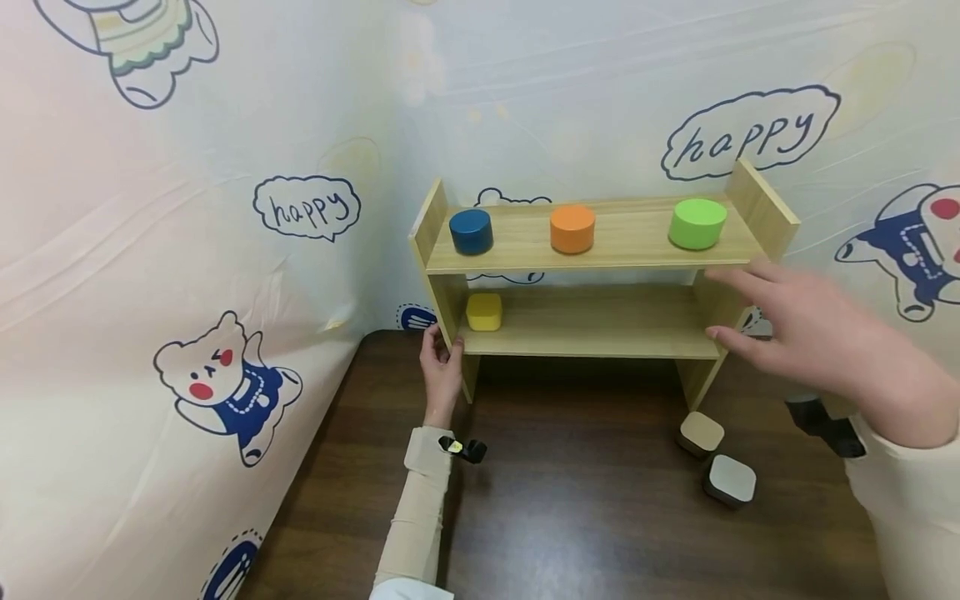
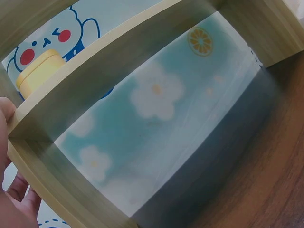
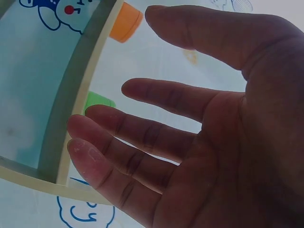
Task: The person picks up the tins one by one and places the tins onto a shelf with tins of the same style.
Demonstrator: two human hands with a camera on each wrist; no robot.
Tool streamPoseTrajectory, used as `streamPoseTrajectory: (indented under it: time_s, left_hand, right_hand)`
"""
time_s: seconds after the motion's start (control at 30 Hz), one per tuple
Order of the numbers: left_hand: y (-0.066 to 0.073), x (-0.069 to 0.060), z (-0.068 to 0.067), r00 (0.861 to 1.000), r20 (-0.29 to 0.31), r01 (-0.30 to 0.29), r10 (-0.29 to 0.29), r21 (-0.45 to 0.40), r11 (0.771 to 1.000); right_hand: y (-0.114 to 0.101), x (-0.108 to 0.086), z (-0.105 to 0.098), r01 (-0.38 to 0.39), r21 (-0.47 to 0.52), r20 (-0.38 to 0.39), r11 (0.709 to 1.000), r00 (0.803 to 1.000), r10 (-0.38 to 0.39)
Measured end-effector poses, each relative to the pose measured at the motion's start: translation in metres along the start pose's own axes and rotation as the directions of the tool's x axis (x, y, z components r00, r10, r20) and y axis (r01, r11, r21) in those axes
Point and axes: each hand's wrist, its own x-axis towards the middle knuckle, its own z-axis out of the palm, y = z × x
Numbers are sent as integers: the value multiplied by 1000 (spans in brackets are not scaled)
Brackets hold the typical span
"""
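A two-tier wooden shelf [image 1: 585, 343] stands against the patterned backdrop. With my left hand [image 1: 441, 367] I grip the edge of its left side panel, thumb at the inner front and fingers outside. My right hand [image 1: 832, 333] hovers near the shelf's right end, fingers extended and spread, holding nothing; the right wrist view shows its bare palm. On the upper tier sit a blue round block [image 1: 471, 233], an orange round block [image 1: 572, 230] and a green round block [image 1: 697, 225]. A yellow rounded-square block [image 1: 484, 312] is at the left of the lower tier.
On the dark wooden table [image 1: 585, 500], in front of the shelf's right leg, lie a beige-topped block [image 1: 701, 434] and a white-topped block [image 1: 730, 481]. The printed backdrop [image 1: 300, 275] rises at the left and behind the shelf.
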Motion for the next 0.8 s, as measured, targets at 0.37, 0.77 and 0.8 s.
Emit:
streamPoseTrajectory:
  time_s: [0.37,0.77,0.8]
  left_hand:
    - [-2,0,-1,1000,16,-9,9,-1,1000]
    - [-2,0,0,1000,4,-5,5,9,1000]
    - [-2,0,0,1000,3,-5,5,10,1000]
  right_hand:
    - [1,-12,18,7,21,7,1000,1000,-8]
    - [7,-24,36,8,36,-15,999,1000,-8]
    - [8,-25,38,19,35,-28,999,999,-18]
